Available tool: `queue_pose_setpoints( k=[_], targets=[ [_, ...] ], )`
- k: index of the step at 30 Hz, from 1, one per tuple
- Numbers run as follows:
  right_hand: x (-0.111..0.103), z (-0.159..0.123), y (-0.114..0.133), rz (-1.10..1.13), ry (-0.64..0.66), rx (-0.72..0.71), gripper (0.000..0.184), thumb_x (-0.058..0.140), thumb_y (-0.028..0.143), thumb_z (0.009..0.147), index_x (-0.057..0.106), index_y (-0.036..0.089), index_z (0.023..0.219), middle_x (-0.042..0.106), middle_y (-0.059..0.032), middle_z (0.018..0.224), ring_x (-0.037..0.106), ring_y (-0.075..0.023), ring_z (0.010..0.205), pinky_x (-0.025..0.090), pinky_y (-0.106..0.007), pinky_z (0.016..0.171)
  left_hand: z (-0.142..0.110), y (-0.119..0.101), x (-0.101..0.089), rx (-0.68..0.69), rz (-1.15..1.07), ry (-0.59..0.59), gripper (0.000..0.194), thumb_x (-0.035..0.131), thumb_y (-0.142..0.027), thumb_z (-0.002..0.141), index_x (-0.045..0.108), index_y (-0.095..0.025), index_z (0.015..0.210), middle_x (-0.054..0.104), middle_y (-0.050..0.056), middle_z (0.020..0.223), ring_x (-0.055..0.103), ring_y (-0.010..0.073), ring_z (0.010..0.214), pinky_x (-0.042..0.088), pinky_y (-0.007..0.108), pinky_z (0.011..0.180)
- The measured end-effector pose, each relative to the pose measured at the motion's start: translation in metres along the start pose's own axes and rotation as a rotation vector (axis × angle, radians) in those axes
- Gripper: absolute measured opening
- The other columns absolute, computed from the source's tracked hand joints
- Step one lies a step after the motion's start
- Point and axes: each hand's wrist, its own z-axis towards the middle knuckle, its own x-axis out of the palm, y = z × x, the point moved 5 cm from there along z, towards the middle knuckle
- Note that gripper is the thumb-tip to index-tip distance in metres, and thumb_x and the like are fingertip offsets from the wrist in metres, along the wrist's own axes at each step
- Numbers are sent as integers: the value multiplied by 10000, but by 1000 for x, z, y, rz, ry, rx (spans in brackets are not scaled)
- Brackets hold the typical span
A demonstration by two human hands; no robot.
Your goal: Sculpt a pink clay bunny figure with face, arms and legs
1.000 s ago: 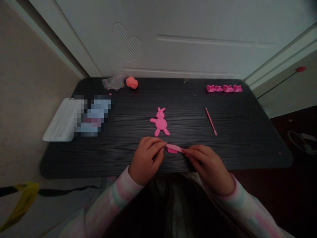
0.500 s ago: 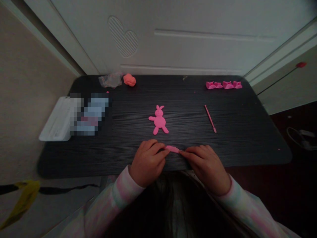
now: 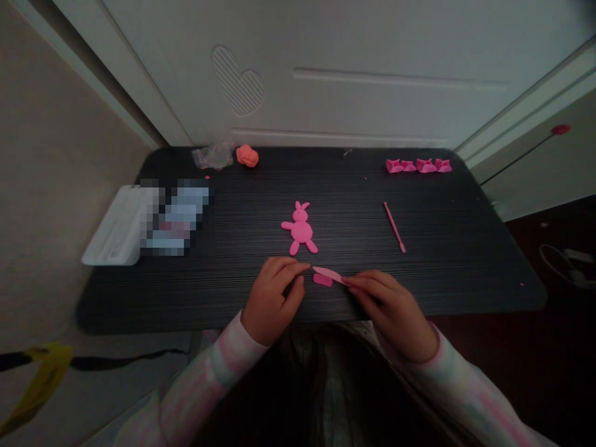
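My right hand [image 3: 391, 307] pinches a pink plastic clay knife [image 3: 328, 273] by its right end. The blade points left, just above a small pink clay strip [image 3: 323, 280] on the table. My left hand [image 3: 277, 298] has thumb and index finger apart, with the index fingertip close to the blade's tip; whether they touch I cannot tell. Beyond the hands a flat pink clay rabbit [image 3: 302, 231] lies on the table, with two ears, two legs and one arm on the left side.
A thin pink modelling tool [image 3: 394, 227] lies to the right on the dark table [image 3: 246, 217]. At the back are an orange clay lump [image 3: 247, 156], a clear plastic wrapper [image 3: 214, 156] and a row of pink pieces [image 3: 419, 166]. A white tray [image 3: 116, 226] stands left, beside a blurred-out patch.
The knife has lifted off the pink strip and tilted, so the strip now shows beneath it. My left hand's fingers have parted and come off the knife. The view has shifted slightly.
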Motion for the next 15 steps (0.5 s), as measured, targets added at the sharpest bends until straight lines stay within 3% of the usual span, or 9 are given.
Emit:
queue_pose_setpoints(
  k=[8,15],
  targets=[
    [5,-1,3,-132,42,-40,228,453,168,830,607,217,991,601,-45,853,509,-161,756,390,-311,675,-2,-7,10,130,152,141,285,451,-98,772,600,-167,1005,563,74,932,449,187,908,411,346,814],
    [6,-1,6,-225,65,-29,259,452,157,822,605,233,1018,604,-42,858,511,-163,747,351,-308,655,-3,-7,17,117,257,213,288,455,-117,763,608,-186,996,576,72,950,430,220,927,407,388,811]
  ],
)
